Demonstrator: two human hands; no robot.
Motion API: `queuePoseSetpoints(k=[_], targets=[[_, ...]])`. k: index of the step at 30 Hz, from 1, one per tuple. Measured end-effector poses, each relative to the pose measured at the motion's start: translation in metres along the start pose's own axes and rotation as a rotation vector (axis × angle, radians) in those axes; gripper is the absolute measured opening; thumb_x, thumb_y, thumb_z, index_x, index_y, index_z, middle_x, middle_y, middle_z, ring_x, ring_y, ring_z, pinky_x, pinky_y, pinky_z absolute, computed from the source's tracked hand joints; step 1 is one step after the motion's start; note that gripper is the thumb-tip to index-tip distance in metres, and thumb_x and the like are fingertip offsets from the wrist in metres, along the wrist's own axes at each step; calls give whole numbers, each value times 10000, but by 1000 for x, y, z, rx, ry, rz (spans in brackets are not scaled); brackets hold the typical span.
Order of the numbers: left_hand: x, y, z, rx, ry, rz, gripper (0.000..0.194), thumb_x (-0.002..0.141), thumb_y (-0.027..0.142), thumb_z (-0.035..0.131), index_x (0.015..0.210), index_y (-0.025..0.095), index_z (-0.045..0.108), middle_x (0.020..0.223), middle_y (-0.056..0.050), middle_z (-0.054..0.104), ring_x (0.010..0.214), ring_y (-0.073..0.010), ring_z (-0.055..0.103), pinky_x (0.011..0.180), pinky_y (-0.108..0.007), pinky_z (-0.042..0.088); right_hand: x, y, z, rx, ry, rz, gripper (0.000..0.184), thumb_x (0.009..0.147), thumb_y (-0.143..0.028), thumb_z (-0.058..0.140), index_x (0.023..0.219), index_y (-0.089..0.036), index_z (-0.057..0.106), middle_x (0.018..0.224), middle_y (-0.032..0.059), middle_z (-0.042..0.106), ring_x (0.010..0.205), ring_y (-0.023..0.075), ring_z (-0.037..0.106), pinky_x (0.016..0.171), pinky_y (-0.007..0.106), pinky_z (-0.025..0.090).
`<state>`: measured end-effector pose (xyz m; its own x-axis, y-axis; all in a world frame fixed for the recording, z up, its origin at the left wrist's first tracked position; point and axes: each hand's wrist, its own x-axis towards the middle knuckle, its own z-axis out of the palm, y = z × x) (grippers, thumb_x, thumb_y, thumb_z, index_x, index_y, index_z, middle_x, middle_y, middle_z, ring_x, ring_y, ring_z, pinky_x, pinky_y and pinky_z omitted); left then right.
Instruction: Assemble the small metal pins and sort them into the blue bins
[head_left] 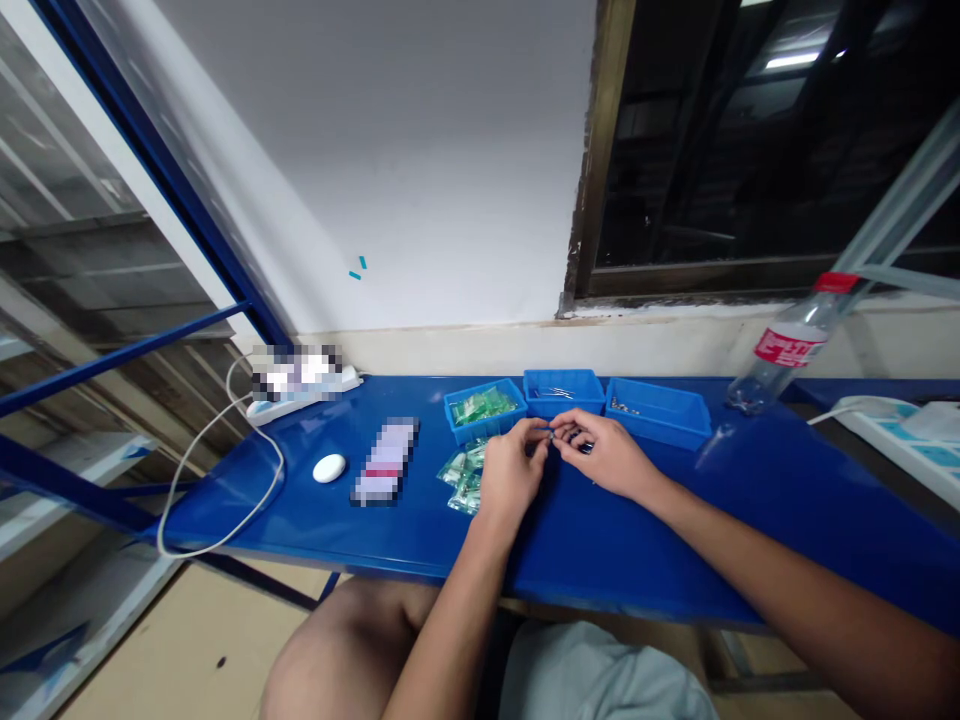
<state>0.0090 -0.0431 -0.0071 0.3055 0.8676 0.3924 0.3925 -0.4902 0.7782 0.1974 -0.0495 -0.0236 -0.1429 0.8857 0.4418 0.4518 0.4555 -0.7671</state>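
My left hand (514, 470) and my right hand (604, 455) meet fingertip to fingertip over the blue table (600, 540). Both are closed in a pinch around something small, which the fingers mostly hide. Beside my left hand lies a pile of clear and green packets (463, 480), partly covered by that hand. Just beyond the hands stand three blue bins. Green packets (484, 405) fill the left bin (461, 433). Thin metal pieces (553, 392) lie in the middle bin (566, 407), and tiny metal parts (622, 407) sit at the left end of the right bin (667, 425).
To the left are a blurred-out phone-like object (386, 460), a white oval object (328, 468) and a power strip (304, 395) with a looping cable (180, 480). A red-capped plastic bottle (787, 345) leans at the back right, near a white device (892, 445).
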Motion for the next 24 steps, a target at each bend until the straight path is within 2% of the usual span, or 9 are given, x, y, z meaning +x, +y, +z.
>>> queuePoseSetpoints(k=[4, 8, 12, 16, 20, 24], targets=[[-1, -1, 1, 133, -12, 76, 306, 971, 163, 646, 1266, 238, 682, 1194, -58, 798, 1113, -248, 760, 997, -392, 605, 3, -2, -9, -167, 5, -134, 239, 945, -212, 587, 1131, -247, 733, 959, 49, 709, 763, 192, 671, 696, 337, 571], [-3, -4, 3, 301, -87, 170, 347, 1001, 284, 632, 1331, 189, 683, 1333, -126, 732, 1251, -300, 686, 1108, -470, 545, 9, 4, -31, -378, 130, -198, 241, 963, -186, 554, 1119, -229, 732, 1018, 74, 705, 898, 232, 681, 828, 372, 562], [-6, 1, 3, 362, -239, 302, 451, 1039, 386, 574, 1453, 215, 629, 1561, -112, 572, 1481, -311, 497, 1239, -506, 422, 14, 24, -56, -698, 284, -90, 209, 959, -200, 559, 1100, -183, 712, 1046, 120, 731, 1023, 308, 655, 957, 451, 512], [-11, 7, 7, 429, -404, 380, 454, 1061, 461, 514, 1470, 296, 623, 1675, -52, 431, 1586, -327, 330, 1273, -585, 336, 13, 39, -69, -874, 237, 82, 178, 973, -237, 551, 1005, -191, 721, 983, 115, 762, 958, 323, 638, 881, 447, 485], [-12, 5, 13, 484, -468, 375, 423, 1083, 416, 470, 1446, 288, 644, 1620, -46, 514, 1525, -319, 432, 1252, -589, 356, 10, 40, -68, -926, 212, 151, 205, 995, -316, 550, 963, -213, 724, 956, 103, 773, 947, 325, 623, 817, 426, 446], [-9, 3, 12, 521, -438, 372, 382, 1087, 328, 462, 1380, 243, 693, 1474, -53, 656, 1390, -291, 563, 1163, -498, 460, 10, 38, -64, -930, 253, 97, 197, 989, -360, 585, 967, -220, 721, 997, 98, 766, 977, 331, 612, 818, 424, 418]])
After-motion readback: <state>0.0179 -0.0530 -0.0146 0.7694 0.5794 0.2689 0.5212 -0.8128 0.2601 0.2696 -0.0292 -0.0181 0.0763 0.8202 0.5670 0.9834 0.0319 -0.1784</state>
